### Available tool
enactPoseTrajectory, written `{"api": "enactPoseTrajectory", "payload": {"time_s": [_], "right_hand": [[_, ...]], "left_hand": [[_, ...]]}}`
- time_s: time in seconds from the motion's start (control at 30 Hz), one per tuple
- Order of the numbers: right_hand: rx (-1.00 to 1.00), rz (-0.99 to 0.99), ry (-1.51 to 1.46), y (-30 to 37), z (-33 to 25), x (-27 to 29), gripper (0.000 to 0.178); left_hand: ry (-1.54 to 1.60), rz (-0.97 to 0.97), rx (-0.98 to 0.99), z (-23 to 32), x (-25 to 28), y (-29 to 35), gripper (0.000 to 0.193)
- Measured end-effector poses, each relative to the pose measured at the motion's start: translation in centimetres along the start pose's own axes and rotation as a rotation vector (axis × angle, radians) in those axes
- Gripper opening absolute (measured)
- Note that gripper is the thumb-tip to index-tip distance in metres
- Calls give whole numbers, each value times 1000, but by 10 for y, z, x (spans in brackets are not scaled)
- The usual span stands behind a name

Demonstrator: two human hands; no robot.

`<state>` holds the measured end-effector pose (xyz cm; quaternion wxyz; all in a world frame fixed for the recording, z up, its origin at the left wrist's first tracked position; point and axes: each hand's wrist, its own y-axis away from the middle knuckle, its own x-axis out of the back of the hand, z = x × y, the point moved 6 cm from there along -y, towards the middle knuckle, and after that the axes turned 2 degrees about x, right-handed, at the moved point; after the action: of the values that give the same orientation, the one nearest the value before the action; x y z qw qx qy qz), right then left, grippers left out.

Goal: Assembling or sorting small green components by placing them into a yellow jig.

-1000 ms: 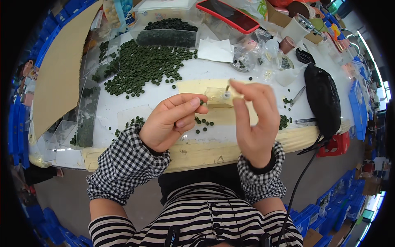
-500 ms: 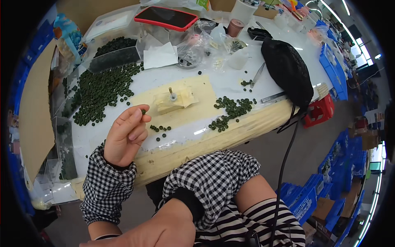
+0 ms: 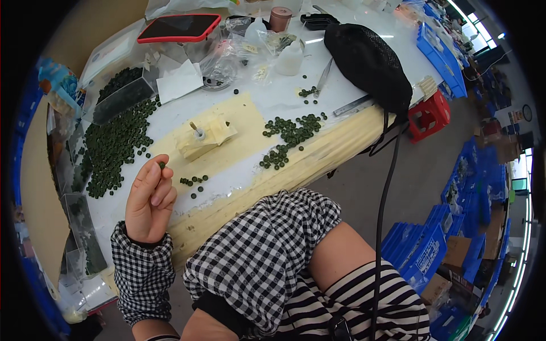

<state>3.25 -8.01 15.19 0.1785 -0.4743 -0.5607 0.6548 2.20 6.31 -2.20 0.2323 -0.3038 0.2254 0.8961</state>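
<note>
Between the thumb and forefinger of my left hand (image 3: 149, 199) a small dark green bead (image 3: 162, 165) is pinched. That hand is above the table's near left part, palm turned inward. Just right of it lie a few loose green beads (image 3: 194, 179). Beyond them stands a block wrapped in pale yellow tape (image 3: 205, 136), with a thin upright metal pin (image 3: 194, 127) on top. Of my right hand (image 3: 207, 328) only skin past the black cuff shows at the bottom edge; its fingers are out of the picture.
A large heap of green beads (image 3: 111, 153) and a clear bin (image 3: 125, 96) are at left; a smaller bead pile (image 3: 290, 136) is at right. Tweezers (image 3: 324, 77), a black mesh bag (image 3: 369, 65), a red-cased phone (image 3: 179, 28) and plastic bags lie farther back. A black cable (image 3: 384, 210) hangs at right.
The view has shifted, so the table things appear farther left. My right hand has dropped mostly out of the lower edge. My left hand keeps its pinch on the bead.
</note>
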Motion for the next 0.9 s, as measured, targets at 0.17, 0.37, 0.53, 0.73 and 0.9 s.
{"api": "enactPoseTrajectory", "payload": {"time_s": [0.17,0.37,0.53,0.73,0.9], "right_hand": [[-2,20,8,2,1,0,40],[-8,53,41,8,-1,2,37],[-24,82,60,9,1,3,35],[-55,133,93,12,1,7,33],[-86,294,239,16,-7,13,32]], "left_hand": [[2,-13,-5,1,1,1,25],[4,-9,-7,1,-1,1,25],[0,15,13,2,-2,2,24],[1,21,11,2,-1,2,24],[14,-3,7,2,-5,0,24]]}}
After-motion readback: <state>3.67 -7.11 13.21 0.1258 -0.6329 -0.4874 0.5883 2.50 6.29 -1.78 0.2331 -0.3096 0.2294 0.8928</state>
